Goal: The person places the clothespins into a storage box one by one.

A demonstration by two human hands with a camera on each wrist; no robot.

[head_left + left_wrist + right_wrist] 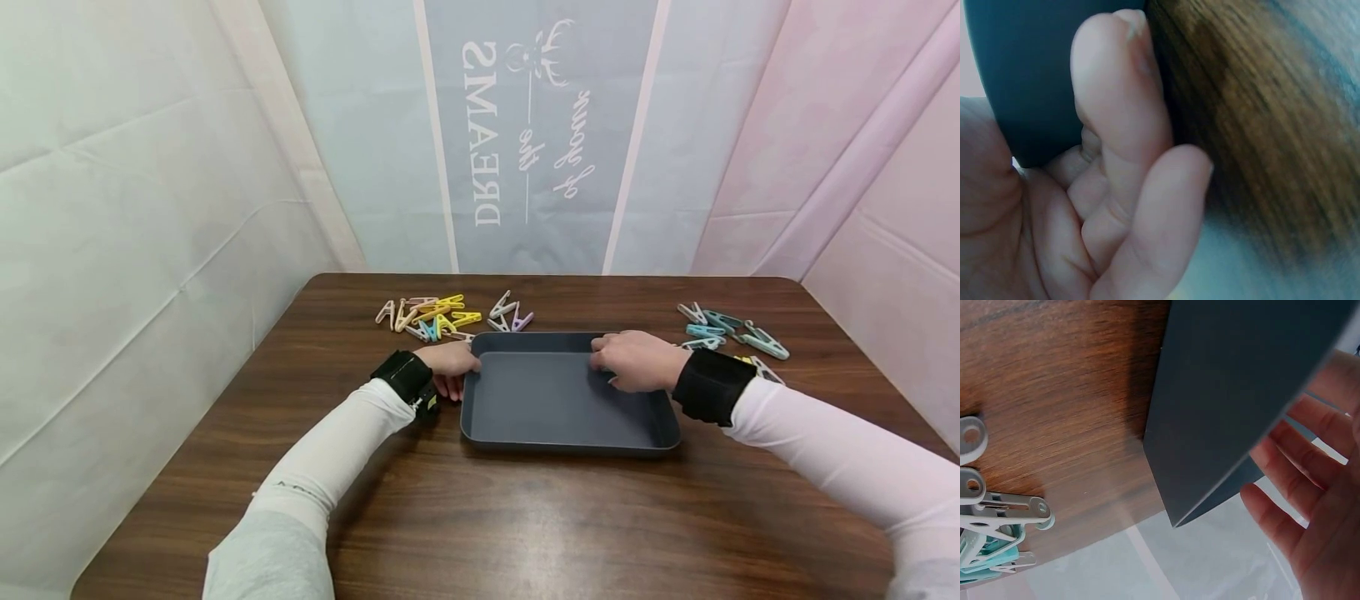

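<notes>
A dark grey rectangular baking tray (562, 400) lies flat on the wooden table. At its left rim, my left hand (452, 365) grips the tray, thumb over the edge and fingers along the outside wall. The left wrist view shows those bent fingers (1122, 94) beside the dark wall. My right hand (637, 360) reaches over the right part of the tray, its loosely extended fingers (1291, 462) on the inner side of the wall in the right wrist view. Nothing is visible in its grasp, though its thumb is hidden.
Yellow, cream, pink and blue clothespins (431, 315) lie behind the tray at left, with grey and purple clothespins (510, 315) near them. Teal and grey clothespins (723, 327) lie at the back right, some close to the right wrist. A printed curtain (540, 167) hangs behind the table (525, 517).
</notes>
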